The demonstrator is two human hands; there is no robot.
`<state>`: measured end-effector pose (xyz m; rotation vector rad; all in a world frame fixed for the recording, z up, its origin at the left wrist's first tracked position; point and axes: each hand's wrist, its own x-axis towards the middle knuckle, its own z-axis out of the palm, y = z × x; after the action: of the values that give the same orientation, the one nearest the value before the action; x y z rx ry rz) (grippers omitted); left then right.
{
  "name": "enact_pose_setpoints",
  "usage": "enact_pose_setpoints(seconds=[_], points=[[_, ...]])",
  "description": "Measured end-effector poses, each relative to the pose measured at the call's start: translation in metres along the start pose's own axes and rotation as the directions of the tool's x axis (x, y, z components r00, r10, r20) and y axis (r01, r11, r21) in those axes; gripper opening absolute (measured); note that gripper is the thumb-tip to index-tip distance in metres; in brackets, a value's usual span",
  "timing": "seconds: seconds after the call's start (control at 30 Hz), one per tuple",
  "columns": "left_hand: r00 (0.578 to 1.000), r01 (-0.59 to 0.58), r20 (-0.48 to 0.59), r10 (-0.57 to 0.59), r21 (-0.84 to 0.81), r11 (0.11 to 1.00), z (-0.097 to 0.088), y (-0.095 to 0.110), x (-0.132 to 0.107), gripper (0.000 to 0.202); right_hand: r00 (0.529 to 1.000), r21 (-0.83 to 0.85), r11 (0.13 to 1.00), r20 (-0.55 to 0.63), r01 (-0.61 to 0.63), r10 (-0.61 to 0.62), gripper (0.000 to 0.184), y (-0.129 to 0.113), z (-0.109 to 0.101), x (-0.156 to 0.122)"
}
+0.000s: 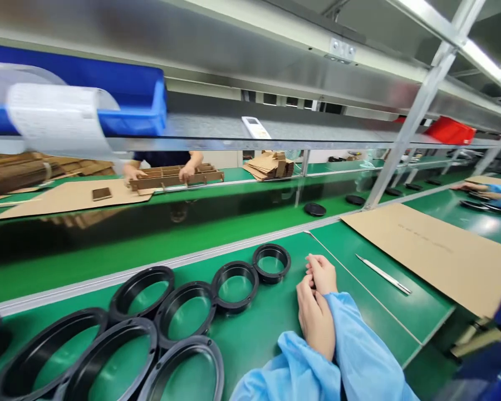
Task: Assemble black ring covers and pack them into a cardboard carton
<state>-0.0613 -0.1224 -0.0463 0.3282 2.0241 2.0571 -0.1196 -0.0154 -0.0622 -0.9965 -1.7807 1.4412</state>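
Note:
My left hand and my right hand rest together on the green bench, fingertips touching, fingers curled, nothing visible in either. Both arms wear light blue sleeves. Several black plastic rings lie in rows to the left. The nearest is a small ring just left of my right hand, then a bigger ring. A thin metal tool lies on the bench to the right of my hands.
A flat cardboard sheet covers the bench at right. Across the green conveyor another person's hands hold a cardboard partition. A black disc sits on the belt. Overhead shelf holds a blue bin and a white remote.

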Motion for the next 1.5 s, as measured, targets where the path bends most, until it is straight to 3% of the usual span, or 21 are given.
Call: enact_pose_setpoints(seconds=[0.4,1.23,1.4,1.5], points=[[0.998,0.036,-0.050,-0.041,-0.112,0.993,-0.005,0.006,-0.006,0.041,0.997,-0.040,0.999,0.079,0.009,-0.006,0.056,0.005,-0.005,0.002],[0.994,0.070,-0.077,-0.078,-0.108,0.992,-0.001,0.003,-0.007,0.034,0.992,-0.059,0.998,0.125,0.017,-0.009,0.064,0.007,-0.009,0.000],[0.992,0.053,-0.108,-0.071,-0.159,0.986,-0.010,0.016,-0.005,0.023,0.993,-0.066,0.997,0.114,0.027,-0.019,0.059,0.009,-0.007,0.004],[0.989,0.041,-0.134,-0.070,-0.208,0.977,-0.021,0.036,-0.001,0.031,0.994,-0.051,0.998,0.105,0.040,-0.035,0.054,0.002,-0.003,0.002]])
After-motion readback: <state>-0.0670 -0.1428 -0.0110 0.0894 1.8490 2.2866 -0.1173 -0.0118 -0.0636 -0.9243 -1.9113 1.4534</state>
